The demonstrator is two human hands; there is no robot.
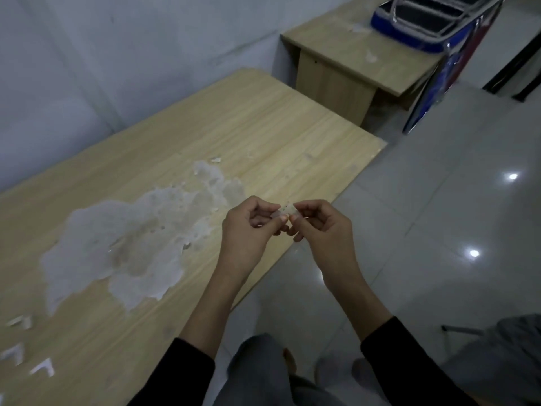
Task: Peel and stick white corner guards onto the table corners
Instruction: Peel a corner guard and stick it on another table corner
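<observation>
black sleeves (190, 373), both hands on a white corner guard (283, 211) near the table's (263, 127) right edge
left hand (248, 227) and right hand (319, 224) each pinch it with curled fingertips; a slipped pinch could drop it or fold the adhesive onto itself.

Head-worn view, facing forward and down, close over table (263, 127)

Guard (283, 211), frame centre: small, blurred, partly covered by left grip (248, 230) and right grip (325, 230). Desk (248, 127) cut off lower left; chair (433, 22) cut off upper right.
</observation>
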